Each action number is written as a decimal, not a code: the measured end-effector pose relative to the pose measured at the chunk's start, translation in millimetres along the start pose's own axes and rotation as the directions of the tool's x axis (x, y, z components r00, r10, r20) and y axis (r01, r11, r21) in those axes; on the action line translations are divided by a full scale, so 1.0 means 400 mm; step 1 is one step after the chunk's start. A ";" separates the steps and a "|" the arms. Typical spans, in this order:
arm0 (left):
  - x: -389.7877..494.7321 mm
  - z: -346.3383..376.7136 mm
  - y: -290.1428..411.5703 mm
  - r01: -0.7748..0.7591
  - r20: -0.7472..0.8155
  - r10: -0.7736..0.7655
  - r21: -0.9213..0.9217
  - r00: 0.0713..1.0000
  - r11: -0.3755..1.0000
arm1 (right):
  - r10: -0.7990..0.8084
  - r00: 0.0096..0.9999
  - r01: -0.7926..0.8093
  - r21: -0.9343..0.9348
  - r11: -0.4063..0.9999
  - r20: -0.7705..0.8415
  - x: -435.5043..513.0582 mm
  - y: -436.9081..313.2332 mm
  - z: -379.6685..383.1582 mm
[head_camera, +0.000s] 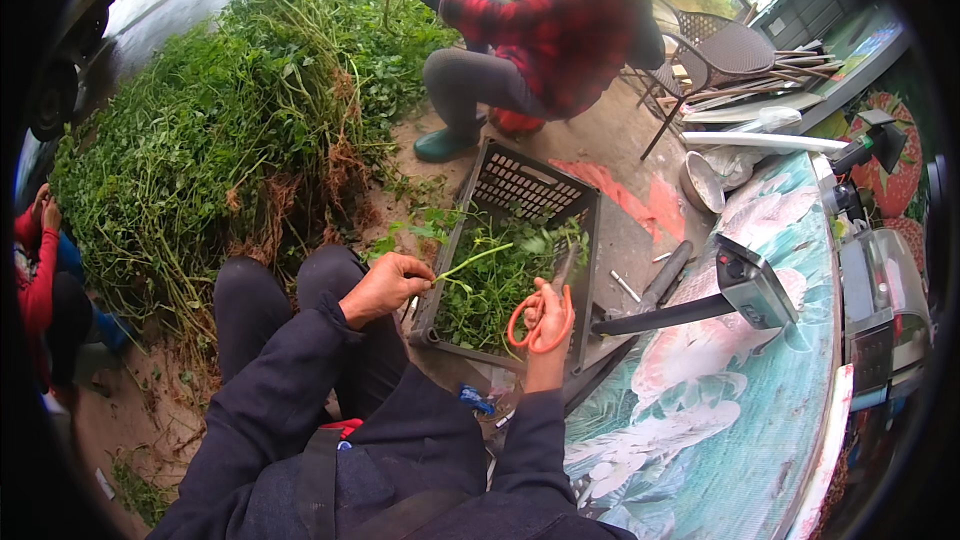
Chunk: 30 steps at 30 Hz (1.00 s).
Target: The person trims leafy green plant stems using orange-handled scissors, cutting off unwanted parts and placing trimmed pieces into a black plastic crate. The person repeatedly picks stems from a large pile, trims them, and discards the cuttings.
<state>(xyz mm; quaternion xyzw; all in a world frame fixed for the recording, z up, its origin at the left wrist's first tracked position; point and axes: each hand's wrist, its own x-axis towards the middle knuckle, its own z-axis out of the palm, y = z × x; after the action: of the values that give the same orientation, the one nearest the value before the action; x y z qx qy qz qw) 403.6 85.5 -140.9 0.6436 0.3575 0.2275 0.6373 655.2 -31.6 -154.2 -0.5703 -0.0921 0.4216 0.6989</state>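
My left hand (386, 286) pinches a thin green plant stem (476, 259) whose free end reaches over the crate. In my right hand (552, 319) are scissors (517, 324) with orange handles, their blades pointing away from me and a little blurred. Both hands are at the near part of a black plastic crate (459, 217) with latticed walls. Cut leafy greens (480, 307) lie inside it. Left of the crate rises a large heap of leafy plants (247, 120), with reddish-brown roots (345, 172) showing on its near side.
Beyond the crate a person in a red plaid shirt (536, 37) sits holding a stem. Another person's red sleeve (37, 285) shows at the far left. A printed panel (697, 390) and a digital scale display on a post (757, 289) stand right. Behind are wicker chairs (724, 52).
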 end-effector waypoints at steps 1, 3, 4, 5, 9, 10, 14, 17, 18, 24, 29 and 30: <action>0.002 0.000 0.001 0.006 -0.007 -0.007 -0.079 1.000 0.997 | 0.019 0.999 -0.016 -0.129 0.992 0.027 0.007 0.003 -0.020; 0.005 -0.001 0.003 0.019 0.011 -0.018 -0.188 1.000 0.982 | 0.128 0.987 -0.094 -0.302 0.948 0.094 0.007 0.022 -0.049; 0.005 -0.001 0.004 0.033 0.023 -0.029 -0.227 0.999 0.973 | 0.174 0.974 -0.116 -0.345 0.931 0.143 -0.001 0.033 -0.060; 0.005 -0.001 0.005 0.059 0.033 -0.053 -0.248 0.998 0.967 | 0.236 0.962 -0.177 -0.342 0.923 0.138 -0.006 0.049 -0.064; 0.008 0.000 0.009 0.176 0.057 -0.169 -0.443 0.984 0.879 | 0.339 0.919 -0.270 -0.307 0.913 0.200 -0.027 0.080 -0.094; 0.012 0.000 0.011 0.192 0.058 -0.187 -0.456 0.981 0.869 | 0.365 0.902 -0.294 -0.289 0.911 0.232 -0.033 0.082 -0.104; 0.035 0.008 0.023 0.255 0.076 -0.252 -0.504 0.965 0.825 | 0.471 0.810 -0.404 -0.249 0.880 0.350 -0.049 0.093 -0.139; 0.057 0.026 0.032 0.282 0.083 -0.282 -0.529 0.956 0.800 | 0.465 0.790 -0.421 -0.198 0.885 0.400 -0.070 0.102 -0.158; 0.064 0.033 0.036 0.291 0.084 -0.293 -0.530 0.952 0.797 | 0.459 0.785 -0.428 -0.171 0.888 0.416 -0.076 0.105 -0.162; 0.117 0.092 0.053 0.320 0.148 -0.285 -0.500 0.947 0.805 | 0.378 0.816 -0.403 -0.039 0.914 0.438 -0.113 0.111 -0.171; 0.157 0.149 0.063 0.278 0.232 -0.209 -0.320 0.950 0.906 | 0.232 0.819 -0.361 0.158 0.919 0.525 -0.137 0.093 -0.173; 0.166 0.164 0.064 0.260 0.250 -0.193 -0.275 0.949 0.926 | 0.210 0.831 -0.343 0.177 0.923 0.515 -0.139 0.090 -0.172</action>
<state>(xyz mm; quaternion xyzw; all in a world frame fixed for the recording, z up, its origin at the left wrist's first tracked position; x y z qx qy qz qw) 499.6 93.7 -132.0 0.5128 0.3184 0.1322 0.7863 644.7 -119.9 -188.8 -0.3557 -0.1242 0.6572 0.6529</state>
